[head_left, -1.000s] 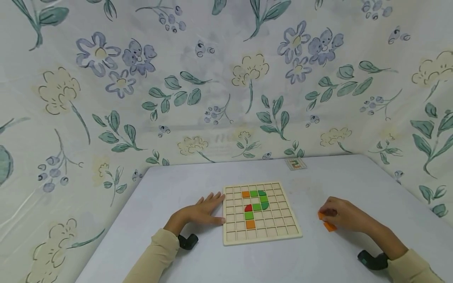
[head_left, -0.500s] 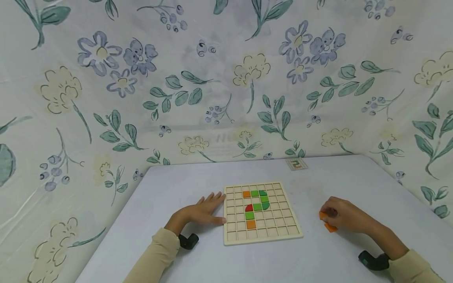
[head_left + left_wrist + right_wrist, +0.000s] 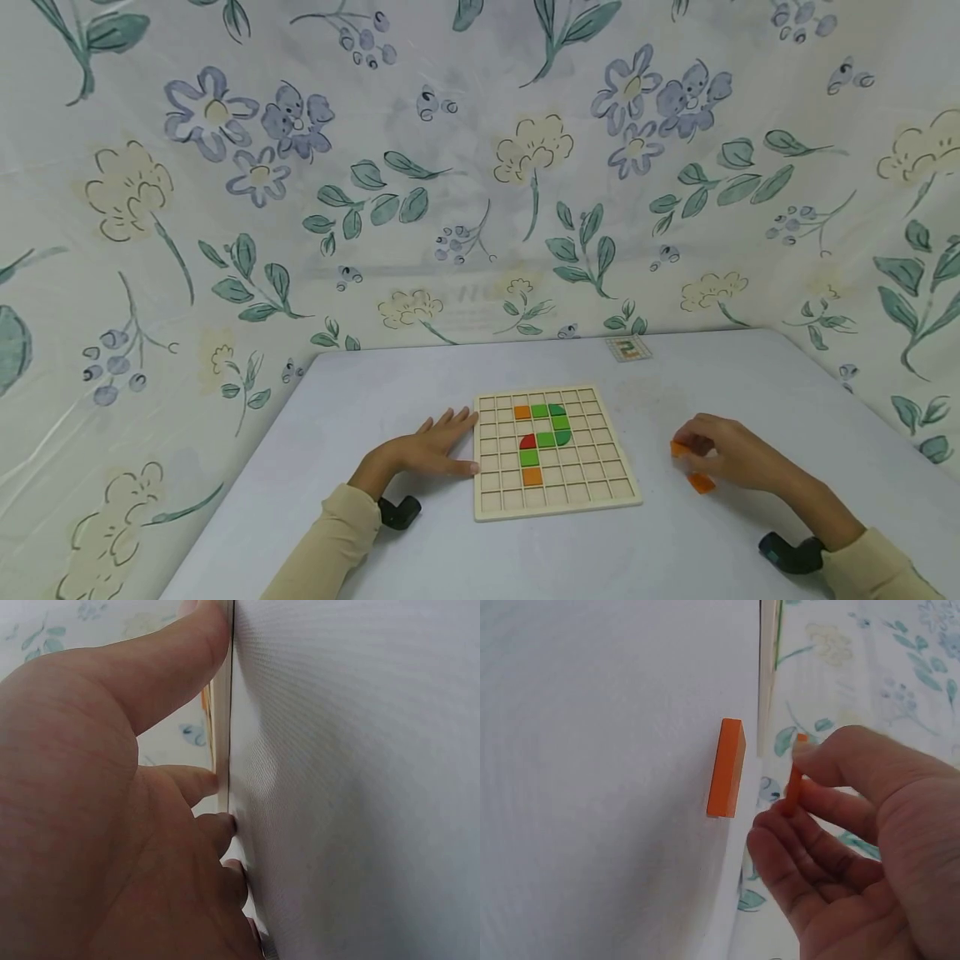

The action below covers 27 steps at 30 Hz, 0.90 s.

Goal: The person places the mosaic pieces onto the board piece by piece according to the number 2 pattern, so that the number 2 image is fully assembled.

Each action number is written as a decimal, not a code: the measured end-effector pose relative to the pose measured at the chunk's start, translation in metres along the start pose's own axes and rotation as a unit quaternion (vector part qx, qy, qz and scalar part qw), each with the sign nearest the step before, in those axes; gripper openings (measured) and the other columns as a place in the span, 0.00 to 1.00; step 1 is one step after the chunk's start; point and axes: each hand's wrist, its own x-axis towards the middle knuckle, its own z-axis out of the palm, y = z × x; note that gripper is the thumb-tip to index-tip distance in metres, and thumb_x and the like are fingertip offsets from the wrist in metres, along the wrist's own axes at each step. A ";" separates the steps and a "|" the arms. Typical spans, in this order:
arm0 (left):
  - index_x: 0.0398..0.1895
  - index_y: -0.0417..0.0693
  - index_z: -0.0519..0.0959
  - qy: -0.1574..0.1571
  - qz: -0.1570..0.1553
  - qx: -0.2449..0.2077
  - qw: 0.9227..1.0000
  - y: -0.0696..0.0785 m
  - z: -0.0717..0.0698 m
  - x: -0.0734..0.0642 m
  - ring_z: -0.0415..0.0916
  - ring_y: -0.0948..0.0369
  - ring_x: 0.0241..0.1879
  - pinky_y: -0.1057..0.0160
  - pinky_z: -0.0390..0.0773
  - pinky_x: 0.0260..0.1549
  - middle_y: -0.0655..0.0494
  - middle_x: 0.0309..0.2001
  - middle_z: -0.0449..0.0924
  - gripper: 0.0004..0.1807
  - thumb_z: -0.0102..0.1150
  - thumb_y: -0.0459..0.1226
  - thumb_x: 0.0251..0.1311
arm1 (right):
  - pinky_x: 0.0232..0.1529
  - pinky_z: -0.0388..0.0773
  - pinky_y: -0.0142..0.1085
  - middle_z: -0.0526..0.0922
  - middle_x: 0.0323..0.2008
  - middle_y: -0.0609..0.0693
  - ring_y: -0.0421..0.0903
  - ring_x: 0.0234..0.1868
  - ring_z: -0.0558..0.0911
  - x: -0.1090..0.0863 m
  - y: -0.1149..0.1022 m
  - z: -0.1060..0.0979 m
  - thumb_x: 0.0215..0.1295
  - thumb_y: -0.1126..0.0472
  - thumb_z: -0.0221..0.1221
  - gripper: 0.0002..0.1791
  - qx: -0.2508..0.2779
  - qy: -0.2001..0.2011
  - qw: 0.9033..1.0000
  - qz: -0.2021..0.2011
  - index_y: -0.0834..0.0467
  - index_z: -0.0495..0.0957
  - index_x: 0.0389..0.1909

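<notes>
A wooden grid board (image 3: 495, 500) lies mid-table, with several green, orange and red tiles set in its squares. At its left edge, my left hand (image 3: 423, 450) rests with straight fingers, the thumb and fingertips touching the rim; the left wrist view shows the thumb (image 3: 172, 667) against the board's side. To the right of the board, my right hand (image 3: 731, 450) pinches an orange tile (image 3: 794, 784) between thumb and fingers, just above the table. Another orange tile (image 3: 725, 769) lies on the table beneath that hand.
A small card (image 3: 628, 348) printed with a coloured grid pattern lies near the back edge of the white table (image 3: 390, 383). Behind the table hangs a floral curtain (image 3: 465, 208). Dark wrist devices sit under both forearms, such as the right one (image 3: 791, 553).
My right hand has raised the pinched orange tile slightly and shifted it a little left, away from the other orange tile. The left hand and the board stay in place.
</notes>
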 end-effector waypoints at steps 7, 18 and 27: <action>0.81 0.48 0.47 0.001 -0.001 -0.004 1.000 0.001 0.001 0.001 0.33 0.44 0.81 0.39 0.35 0.77 0.46 0.81 0.41 0.53 0.62 0.59 0.61 | 0.38 0.81 0.26 0.81 0.36 0.41 0.30 0.35 0.76 0.003 -0.006 -0.001 0.58 0.65 0.67 0.11 0.011 0.004 1.000 -0.026 0.57 0.83 0.43; 0.81 0.50 0.47 0.003 0.001 -0.008 1.000 0.000 0.000 0.003 0.32 0.45 0.81 0.40 0.34 0.77 0.47 0.82 0.40 0.53 0.62 0.59 0.61 | 0.40 0.83 0.28 0.80 0.38 0.42 0.31 0.38 0.78 0.015 -0.023 0.000 0.60 0.67 0.67 0.10 0.052 0.026 0.993 -0.106 0.56 0.82 0.42; 0.81 0.50 0.46 0.000 0.002 -0.013 1.000 -0.001 0.000 0.001 0.31 0.45 0.81 0.39 0.34 0.77 0.47 0.82 0.39 0.53 0.62 0.59 0.61 | 0.38 0.82 0.32 0.79 0.37 0.41 0.34 0.37 0.77 0.031 -0.045 0.003 0.59 0.67 0.67 0.11 0.058 0.001 0.992 -0.112 0.55 0.83 0.43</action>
